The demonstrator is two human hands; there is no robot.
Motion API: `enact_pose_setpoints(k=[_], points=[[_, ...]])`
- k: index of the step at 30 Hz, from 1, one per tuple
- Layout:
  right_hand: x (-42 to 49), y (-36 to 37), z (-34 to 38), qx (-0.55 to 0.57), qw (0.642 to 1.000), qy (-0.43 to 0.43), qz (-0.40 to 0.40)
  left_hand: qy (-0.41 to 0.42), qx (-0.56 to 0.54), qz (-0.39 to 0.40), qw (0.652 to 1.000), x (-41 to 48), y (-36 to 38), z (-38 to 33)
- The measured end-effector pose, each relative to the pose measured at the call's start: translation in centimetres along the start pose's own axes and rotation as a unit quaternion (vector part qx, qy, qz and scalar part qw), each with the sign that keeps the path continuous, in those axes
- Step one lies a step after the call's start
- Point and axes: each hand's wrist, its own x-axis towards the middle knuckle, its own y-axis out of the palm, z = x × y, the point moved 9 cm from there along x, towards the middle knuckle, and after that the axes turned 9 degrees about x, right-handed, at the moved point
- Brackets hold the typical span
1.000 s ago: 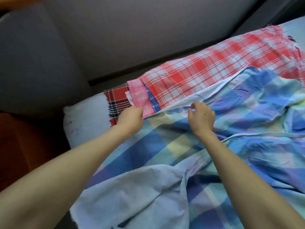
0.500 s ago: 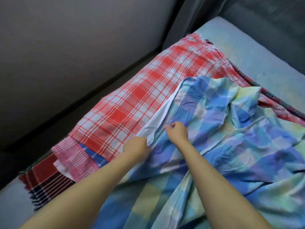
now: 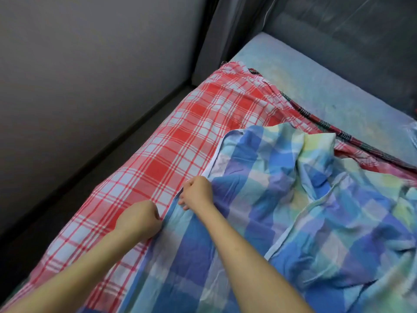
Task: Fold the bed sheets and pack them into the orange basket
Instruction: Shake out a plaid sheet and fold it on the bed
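Observation:
A crumpled blue, green and yellow checked sheet (image 3: pixel 293 199) covers the right half of the bed. Under it, to the left, a red and white checked sheet (image 3: pixel 180 141) lies spread flat. My left hand (image 3: pixel 140 219) grips the blue sheet's left edge with curled fingers. A little farther along the same edge, my right hand (image 3: pixel 197 192) pinches the hem. Both hands sit close together on the seam where the two sheets meet. The orange basket is not in view.
A pale blue mattress (image 3: pixel 316 91) shows bare at the far right corner. A dark checked cloth (image 3: pixel 320 123) peeks out along the red sheet's far edge. A grey wall (image 3: pixel 79 75) and a dark gap run along the bed's left side.
My view has swung right along the bed. Both hands have worked farther along the blue sheet's edge, still holding it. The folded cloths at the left end are out of view.

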Motion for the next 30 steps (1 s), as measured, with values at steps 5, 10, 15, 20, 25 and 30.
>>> enact_pose_setpoints(k=[5,10,15,20,25,30], points=[[1.5,-9.8,1.1,-0.197,0.97,-0.029,-0.137,0.035,-0.046,-0.011,0.998,5.7,-2.2,-4.0],[5.6,-22.8,-5.2,-0.343,0.917,0.042,-0.201,0.018,-0.166,-0.077,0.983,11.9,-3.3,-9.5],[7.8,-26.4,-17.2,-0.323,0.932,0.158,-0.044,0.038,-0.174,-0.142,0.974,16.8,-5.0,-15.2],[10.2,-26.1,-19.9,-0.321,0.933,0.154,-0.053,0.057,-0.328,-0.076,0.94,19.4,-7.2,-21.4],[10.4,-26.0,-20.1,-0.312,0.94,0.129,-0.05,0.372,-0.116,-0.288,0.875,9.9,-9.4,-30.5],[7.2,-31.5,-18.9,0.195,0.959,0.092,-0.186,0.565,0.146,-0.226,0.78,2.3,-1.2,-35.3]])
